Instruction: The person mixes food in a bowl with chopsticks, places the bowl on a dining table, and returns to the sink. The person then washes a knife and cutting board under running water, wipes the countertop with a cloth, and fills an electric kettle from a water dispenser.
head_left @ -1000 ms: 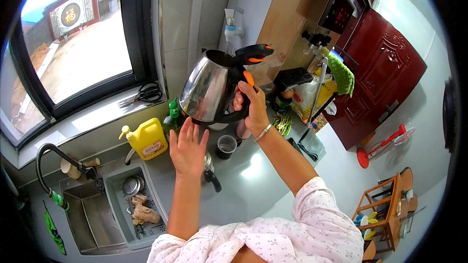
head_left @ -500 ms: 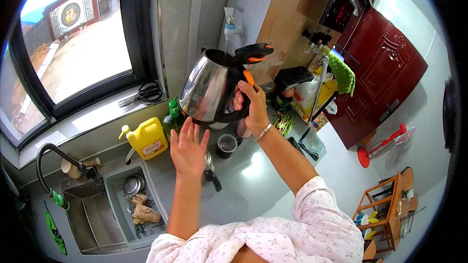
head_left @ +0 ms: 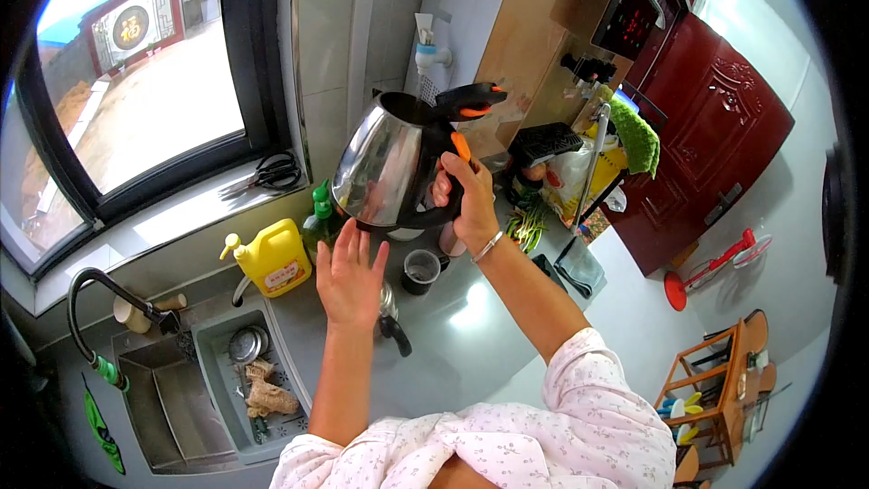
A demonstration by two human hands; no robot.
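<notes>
A shiny metal electric kettle (head_left: 378, 167) with a black handle and orange buttons is held up above the counter, its lid raised. My right hand (head_left: 469, 199) is wrapped round the kettle's handle. My left hand (head_left: 351, 276) is open, palm up and fingers spread, with its fingertips at the kettle's lower edge; I cannot tell if they press on it. Below on the counter stand a dark cup (head_left: 421, 272) and, partly hidden by my left hand, a metal pot with a black handle (head_left: 395, 333).
At the left is a sink (head_left: 167, 398) with a black faucet (head_left: 83, 294) and a grey basket (head_left: 217, 389). A yellow jug (head_left: 274, 258) and a green bottle (head_left: 321, 217) stand near the window. Scissors (head_left: 272, 174) lie on the sill. A grey cloth (head_left: 581, 270) lies at right.
</notes>
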